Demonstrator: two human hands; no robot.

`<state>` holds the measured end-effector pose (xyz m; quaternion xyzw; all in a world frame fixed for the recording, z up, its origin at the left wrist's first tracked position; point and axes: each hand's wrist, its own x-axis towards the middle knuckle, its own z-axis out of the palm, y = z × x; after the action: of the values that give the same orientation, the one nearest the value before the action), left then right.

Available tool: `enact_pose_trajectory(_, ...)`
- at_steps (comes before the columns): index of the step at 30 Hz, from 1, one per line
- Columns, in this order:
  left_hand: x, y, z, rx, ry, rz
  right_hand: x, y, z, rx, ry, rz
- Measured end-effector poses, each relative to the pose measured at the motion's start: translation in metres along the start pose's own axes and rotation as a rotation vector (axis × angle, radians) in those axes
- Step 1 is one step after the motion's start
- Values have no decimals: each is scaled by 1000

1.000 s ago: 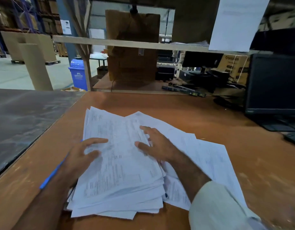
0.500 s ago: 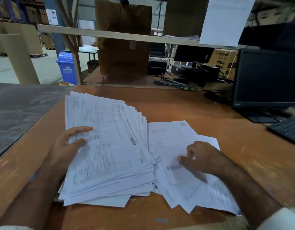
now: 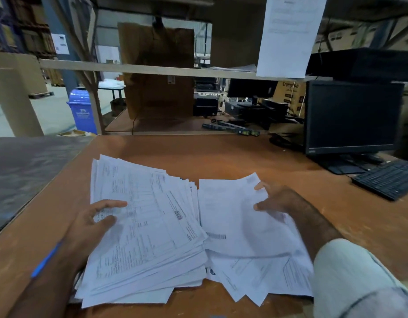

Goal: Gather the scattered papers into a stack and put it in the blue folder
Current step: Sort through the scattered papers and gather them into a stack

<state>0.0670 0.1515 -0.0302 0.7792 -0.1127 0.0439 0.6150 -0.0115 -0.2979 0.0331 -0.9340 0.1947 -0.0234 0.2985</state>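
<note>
Left hand [image 3: 92,222] lies with fingers spread on the big stack [image 3: 143,226], right hand [image 3: 280,199] pinches one loose sheet [image 3: 230,216]; two piles.

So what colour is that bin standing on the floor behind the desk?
Blue. The bin shows in the head view, far left, beyond the table.

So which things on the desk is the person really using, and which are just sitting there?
Being used:
- big paper pile, left hand resting on it
- loose sheets, right hand holding the top one
- blue folder edge, by the left arm

Just sitting there:
- monitor
- keyboard
- blue bin
- hanging notice
</note>
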Motion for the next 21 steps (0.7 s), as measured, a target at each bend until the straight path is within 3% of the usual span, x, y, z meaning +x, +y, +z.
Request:
enact_pose_trajectory(6, 0, 3, 1, 17, 8, 4, -32, -45, -45, 368, -165, -259)
enact_pose_trajectory(11, -3, 8, 3, 33, 19, -3, -63, -74, -66, 937, -109, -459)
enact_pose_trajectory(13, -5, 12, 3, 42, 17, 4, -55, -70, -53, 1045, -107, -400)
enact_pose_trajectory(17, -8, 16, 1, 77, 23, 26, -32, -51, 1, 837, -266, -201)
enact_pose_trajectory(21, -10, 19, 2, 101, 17, 53, -15, -53, 11, 973, -266, -108)
